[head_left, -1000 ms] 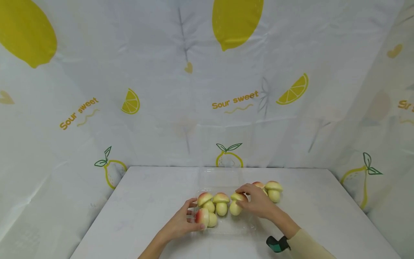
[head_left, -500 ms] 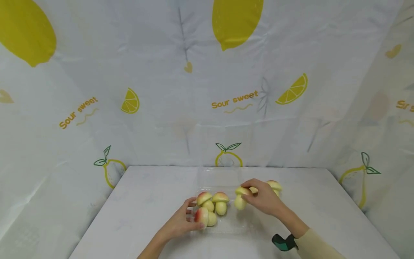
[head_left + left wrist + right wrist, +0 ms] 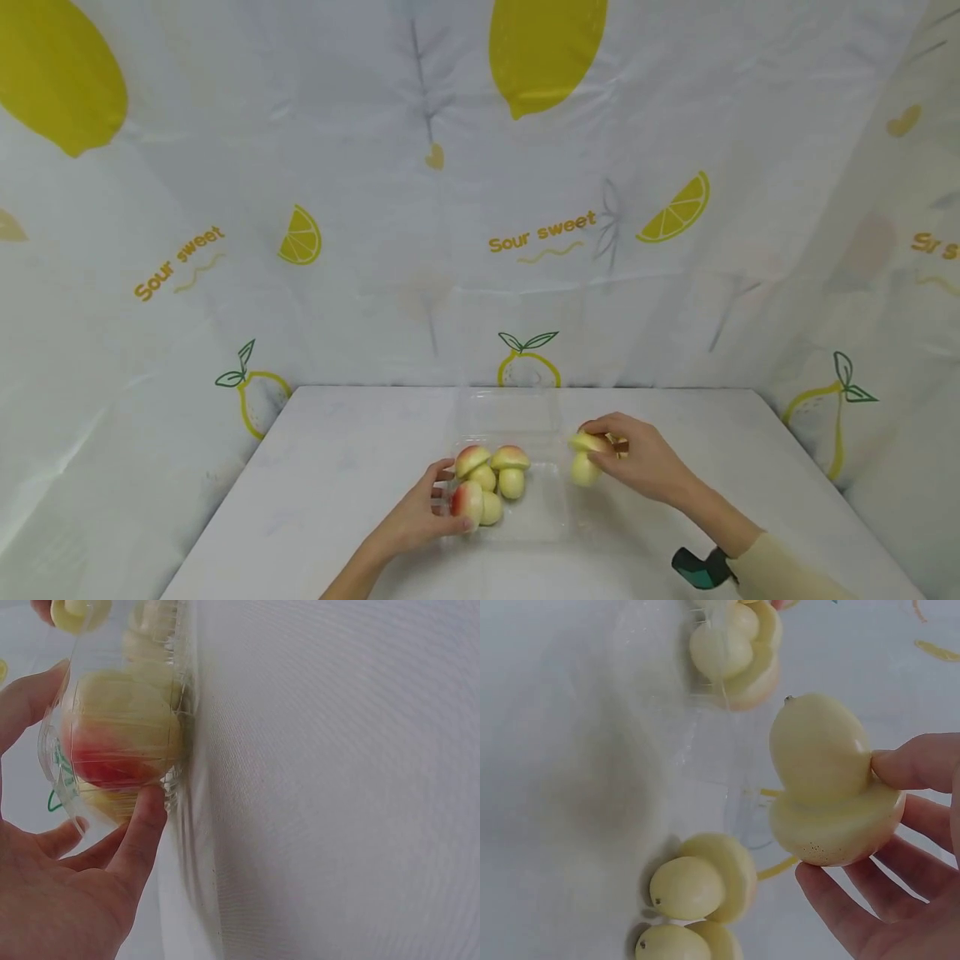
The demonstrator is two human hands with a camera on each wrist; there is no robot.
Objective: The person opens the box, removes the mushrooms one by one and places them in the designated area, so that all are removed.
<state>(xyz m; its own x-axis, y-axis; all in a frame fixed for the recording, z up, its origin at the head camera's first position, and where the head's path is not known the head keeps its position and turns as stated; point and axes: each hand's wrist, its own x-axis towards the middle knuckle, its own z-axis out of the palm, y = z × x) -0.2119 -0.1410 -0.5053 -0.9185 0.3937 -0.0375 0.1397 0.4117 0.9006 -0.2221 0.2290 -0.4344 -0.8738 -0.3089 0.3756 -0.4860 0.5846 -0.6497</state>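
Note:
A clear plastic clamshell box (image 3: 543, 517) lies on the table with its lid folded back. Three toy mushrooms, cream with red-blushed caps, sit in its left half: a front one (image 3: 468, 504), a back-left one (image 3: 472, 460) and one to the right (image 3: 512, 475). My left hand (image 3: 412, 521) grips the box's left side, thumb at the front; in the left wrist view its fingers (image 3: 146, 817) touch the wall beside a red-tinted cap (image 3: 120, 742). Just right of the box, my right hand (image 3: 648, 467) pinches another mushroom (image 3: 821, 750) by its cap, above the table.
Two more mushrooms, one (image 3: 705, 877) and another (image 3: 686, 945), lie on the table right of the box, mostly hidden by my right hand in the head view. Behind the white table (image 3: 337, 467) hangs a lemon-print curtain (image 3: 360, 317).
My right hand has lifted the mushroom from the box's right half and carried it right, past the box's side. My left hand and the other mushrooms in the box have stayed put.

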